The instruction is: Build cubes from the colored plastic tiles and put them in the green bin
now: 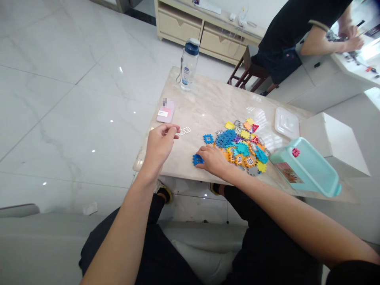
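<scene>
A heap of small coloured plastic building tiles point(241, 147) lies on the marble table point(208, 103). My right hand point(211, 159) rests at the heap's left edge, fingers curled down on a blue tile point(197, 159). My left hand point(160, 143) hovers over the table's left part, thumb and fingers pinched together near two small white window pieces point(184, 130); what it pinches is too small to name. Another blue tile point(208, 138) lies apart between the hands.
A tipped turquoise box point(308, 168) lies at the right, its white lid point(286, 122) behind it. A water bottle point(189, 63) and a pink phone point(166, 111) sit at the far left. Another person sits at a white desk at the back right.
</scene>
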Demonstrator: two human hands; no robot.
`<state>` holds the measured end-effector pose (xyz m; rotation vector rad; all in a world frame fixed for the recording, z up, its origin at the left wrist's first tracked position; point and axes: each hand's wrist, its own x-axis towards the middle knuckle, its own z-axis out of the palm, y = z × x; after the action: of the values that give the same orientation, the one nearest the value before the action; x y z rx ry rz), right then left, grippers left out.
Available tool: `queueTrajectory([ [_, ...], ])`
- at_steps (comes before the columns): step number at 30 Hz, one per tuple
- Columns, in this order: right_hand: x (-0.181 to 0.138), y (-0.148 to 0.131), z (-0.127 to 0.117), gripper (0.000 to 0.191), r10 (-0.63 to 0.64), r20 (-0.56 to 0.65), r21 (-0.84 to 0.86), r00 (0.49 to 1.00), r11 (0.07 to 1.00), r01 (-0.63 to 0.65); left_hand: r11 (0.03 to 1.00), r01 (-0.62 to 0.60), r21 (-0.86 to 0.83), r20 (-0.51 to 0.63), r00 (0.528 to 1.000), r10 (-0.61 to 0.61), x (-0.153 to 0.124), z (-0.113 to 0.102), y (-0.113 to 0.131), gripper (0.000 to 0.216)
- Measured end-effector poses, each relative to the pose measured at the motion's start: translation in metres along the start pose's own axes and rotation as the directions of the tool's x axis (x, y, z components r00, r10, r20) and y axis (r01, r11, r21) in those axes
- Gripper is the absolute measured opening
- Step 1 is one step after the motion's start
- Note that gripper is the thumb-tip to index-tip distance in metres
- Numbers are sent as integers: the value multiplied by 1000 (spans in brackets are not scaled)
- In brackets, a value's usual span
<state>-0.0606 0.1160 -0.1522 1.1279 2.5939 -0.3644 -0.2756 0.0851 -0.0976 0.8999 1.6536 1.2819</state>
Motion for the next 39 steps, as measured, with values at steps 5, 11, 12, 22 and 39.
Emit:
queueTrajectory([
  [5,2,-3,0,37,-19,7,-16,1000,1000,19,1000,-14,-19,15,1000,14,1,4,-3,19],
  [11,3,-8,-4,34,7,19,-27,1000,1000,-7,1000,-11,-13,18,1000,11,-1,8,-2,17],
  [12,3,-8,-4,34,9,19,-28,1000,1000,-8,1000,-11,-12,19,1000,11,-1,9,-2,17],
  [22,2,0,5,34,-21,-12,-17,1000,1000,21,1000,-16,-20,24,1000,16,-3,10,-4,16],
  [39,-1,15,14,40,-58,-28,-2,998,998,58,999,-44,17,37,998,43,0,14,-9,15],
])
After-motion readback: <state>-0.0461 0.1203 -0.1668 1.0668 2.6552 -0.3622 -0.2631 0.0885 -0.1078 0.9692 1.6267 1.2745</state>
